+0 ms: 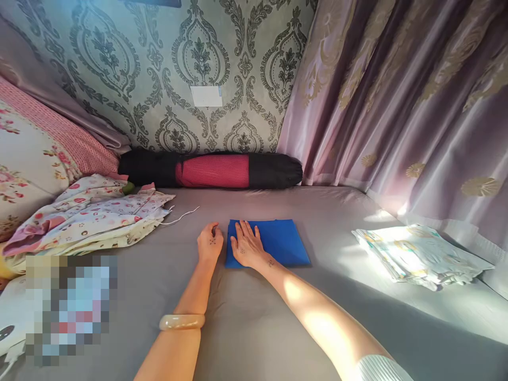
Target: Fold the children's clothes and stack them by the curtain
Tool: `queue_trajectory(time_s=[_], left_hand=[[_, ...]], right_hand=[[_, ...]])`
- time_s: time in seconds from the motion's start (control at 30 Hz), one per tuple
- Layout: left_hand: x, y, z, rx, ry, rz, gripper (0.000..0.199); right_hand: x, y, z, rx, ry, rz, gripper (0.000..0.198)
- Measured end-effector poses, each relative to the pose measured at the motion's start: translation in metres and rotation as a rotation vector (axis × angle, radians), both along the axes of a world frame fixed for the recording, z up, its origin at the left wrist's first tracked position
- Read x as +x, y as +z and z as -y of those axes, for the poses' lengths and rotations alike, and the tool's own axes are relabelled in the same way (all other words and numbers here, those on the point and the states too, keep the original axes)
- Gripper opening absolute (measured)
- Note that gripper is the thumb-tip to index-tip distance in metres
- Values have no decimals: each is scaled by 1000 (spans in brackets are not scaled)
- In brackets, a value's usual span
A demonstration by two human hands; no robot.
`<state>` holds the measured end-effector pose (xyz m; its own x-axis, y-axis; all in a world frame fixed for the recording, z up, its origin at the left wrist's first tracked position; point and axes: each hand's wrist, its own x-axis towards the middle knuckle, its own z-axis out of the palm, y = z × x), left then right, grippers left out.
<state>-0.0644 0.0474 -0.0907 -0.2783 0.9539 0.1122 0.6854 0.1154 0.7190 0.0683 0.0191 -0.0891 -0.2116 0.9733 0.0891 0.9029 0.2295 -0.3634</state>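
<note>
A flat blue rectangle, apparently folded fabric (283,241), lies on the grey bed sheet (254,317) in front of me. My right hand (246,246) presses flat on its left half, palm down, with the fingers stretched out and slightly spread. Just left of the blue fabric, my left hand (210,242) rests on the sheet, its fingers curled into a loose fist. Nothing shows in that fist, and a small gap separates it from the fabric. The part of the fabric under my right palm is hidden.
A long black and red rolled bag (214,170) lies along the patterned wall. Printed clothes (99,209) are heaped at the left, with a thin white cord (184,214) trailing out. A stack of pale packets (416,254) sits at the right beside the purple curtain (397,106).
</note>
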Motion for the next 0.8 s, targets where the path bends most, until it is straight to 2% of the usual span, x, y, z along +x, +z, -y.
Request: queue_trajectory(time_s=[0.13, 0.33, 0.57, 0.8], left_hand=[[-1, -3, -2, 15, 4, 2, 33], [-1, -5, -4, 21, 12, 4, 33], [-1, 1, -1, 22, 16, 44, 33], [-2, 0, -3, 24, 31, 37, 33]], right_hand=[[0, -5, 1, 15, -14, 10, 59], [-2, 1, -2, -21, -6, 39, 60], [-18, 3, -21, 54, 31, 58, 56], [-20, -3, -23, 62, 59, 84, 56]])
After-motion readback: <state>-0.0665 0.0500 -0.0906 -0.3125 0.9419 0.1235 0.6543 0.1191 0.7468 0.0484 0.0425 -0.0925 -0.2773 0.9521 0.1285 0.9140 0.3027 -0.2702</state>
